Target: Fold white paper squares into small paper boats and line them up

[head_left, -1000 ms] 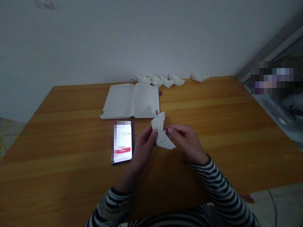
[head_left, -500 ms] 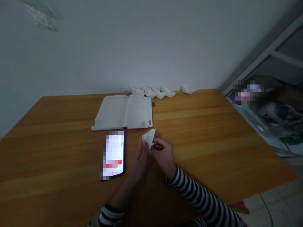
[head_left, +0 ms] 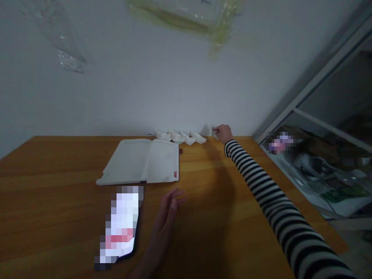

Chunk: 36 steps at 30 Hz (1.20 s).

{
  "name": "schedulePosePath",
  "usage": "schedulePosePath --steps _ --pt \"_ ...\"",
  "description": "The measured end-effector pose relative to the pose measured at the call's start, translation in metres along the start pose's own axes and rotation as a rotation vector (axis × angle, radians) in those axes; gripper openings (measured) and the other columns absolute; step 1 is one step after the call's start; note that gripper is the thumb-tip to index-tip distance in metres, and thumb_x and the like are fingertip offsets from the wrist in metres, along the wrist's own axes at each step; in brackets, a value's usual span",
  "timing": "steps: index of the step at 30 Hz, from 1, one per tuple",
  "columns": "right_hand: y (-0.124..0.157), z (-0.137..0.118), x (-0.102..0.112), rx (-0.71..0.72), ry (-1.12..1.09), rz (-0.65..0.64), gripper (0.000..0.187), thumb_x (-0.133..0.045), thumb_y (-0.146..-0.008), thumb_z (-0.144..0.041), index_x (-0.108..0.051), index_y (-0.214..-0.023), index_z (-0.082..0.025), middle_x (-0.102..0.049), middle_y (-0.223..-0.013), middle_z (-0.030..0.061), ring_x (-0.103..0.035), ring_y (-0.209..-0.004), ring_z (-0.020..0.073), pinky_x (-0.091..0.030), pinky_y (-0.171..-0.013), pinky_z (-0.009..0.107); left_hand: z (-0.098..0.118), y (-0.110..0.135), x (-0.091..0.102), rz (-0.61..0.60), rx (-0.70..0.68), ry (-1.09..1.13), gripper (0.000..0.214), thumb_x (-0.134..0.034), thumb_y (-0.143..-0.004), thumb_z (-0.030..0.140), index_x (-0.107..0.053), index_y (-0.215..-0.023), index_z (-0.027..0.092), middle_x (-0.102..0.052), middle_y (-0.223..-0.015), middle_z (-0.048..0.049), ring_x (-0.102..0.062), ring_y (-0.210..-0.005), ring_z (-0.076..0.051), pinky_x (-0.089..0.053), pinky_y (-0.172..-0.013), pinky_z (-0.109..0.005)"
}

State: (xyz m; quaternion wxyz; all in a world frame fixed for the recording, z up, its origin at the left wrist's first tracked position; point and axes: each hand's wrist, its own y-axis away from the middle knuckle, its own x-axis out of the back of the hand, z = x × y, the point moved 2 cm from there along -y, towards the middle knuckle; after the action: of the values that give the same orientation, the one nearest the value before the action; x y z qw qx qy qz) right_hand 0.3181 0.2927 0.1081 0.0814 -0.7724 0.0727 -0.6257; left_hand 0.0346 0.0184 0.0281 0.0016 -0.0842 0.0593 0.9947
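Note:
My right hand point(head_left: 223, 133) reaches the far edge of the wooden table point(head_left: 72, 155), its fingers pinching a small folded white paper piece point(head_left: 215, 134). Just left of it stands a pale folded paper shape point(head_left: 205, 131). Further left, a row of several folded white paper shapes point(head_left: 178, 136) lines the edge. My left hand point(head_left: 170, 207) hovers open above the table, holding nothing, nearest the phone point(head_left: 119, 228), whose screen is blurred. Behind that hand lies an open white notebook point(head_left: 139, 162).
A white wall rises behind the table's far edge. A translucent, green-edged patch point(head_left: 183, 11) shows high on it. A metal-framed window or glass door point(head_left: 325, 104) stands to the right, with blurred, cluttered items below it beyond the table's right edge.
My right hand has moved from the middle of the table to its far edge, carrying the folded paper. My left hand has let go and opened. The view has tilted upward.

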Motion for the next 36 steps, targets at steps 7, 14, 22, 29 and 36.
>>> schedulePosePath --steps 7,14,22,29,36 --pt "-0.03 -0.023 -0.051 0.089 0.177 -0.209 0.036 -0.061 -0.095 -0.035 -0.057 -0.125 -0.017 -0.06 -0.126 0.0098 -0.064 -0.106 0.0233 -0.056 -0.088 0.044 -0.004 -0.003 -0.001 -0.01 0.021 -0.053 0.032 -0.061 -0.089 0.048 -0.067 -0.11 0.025 -0.071 -0.112 -0.0066 -0.069 -0.086 -0.023 -0.053 -0.084 -0.037" --pt "-0.026 -0.042 -0.041 0.13 0.19 -0.195 0.024 -0.057 -0.096 -0.022 -0.068 -0.111 -0.008 -0.068 -0.114 0.0199 -0.063 -0.112 0.0276 -0.048 -0.097 0.038 -0.004 -0.003 0.0 -0.044 0.017 -0.041 0.03 -0.063 -0.088 0.045 -0.066 -0.109 0.024 -0.07 -0.111 -0.0082 -0.069 -0.088 -0.022 -0.053 -0.086 -0.038" --pt "0.103 -0.132 -0.048 0.556 -0.128 -0.035 0.041 -0.05 -0.099 -0.04 -0.059 -0.131 -0.015 -0.063 -0.134 0.0136 -0.055 -0.126 0.0223 -0.04 -0.109 0.036 0.0 -0.002 0.013 0.228 -0.182 -0.064 0.028 -0.062 -0.091 0.037 -0.058 -0.115 0.023 -0.064 -0.115 -0.007 -0.065 -0.093 -0.019 -0.051 -0.085 -0.033" --pt "0.169 -0.203 -0.116 0.638 -0.107 -0.045 0.057 -0.052 -0.098 -0.038 -0.044 -0.143 -0.003 -0.048 -0.148 0.0237 -0.043 -0.14 0.0278 -0.033 -0.117 0.043 -0.006 -0.007 0.016 0.375 -0.417 -0.017 0.031 -0.062 -0.09 0.036 -0.055 -0.117 0.021 -0.063 -0.114 -0.0074 -0.065 -0.097 -0.019 -0.051 -0.084 -0.032" --pt "0.176 -0.198 -0.132 0.654 -0.072 -0.01 0.037 -0.042 -0.1 -0.015 -0.054 -0.134 -0.008 -0.057 -0.142 0.0182 -0.052 -0.134 0.0208 -0.037 -0.115 0.039 -0.01 -0.023 0.025 0.422 -0.427 0.012 0.03 -0.067 -0.083 0.029 -0.057 -0.11 0.022 -0.064 -0.108 -0.0051 -0.063 -0.102 -0.019 -0.049 -0.09 -0.033"
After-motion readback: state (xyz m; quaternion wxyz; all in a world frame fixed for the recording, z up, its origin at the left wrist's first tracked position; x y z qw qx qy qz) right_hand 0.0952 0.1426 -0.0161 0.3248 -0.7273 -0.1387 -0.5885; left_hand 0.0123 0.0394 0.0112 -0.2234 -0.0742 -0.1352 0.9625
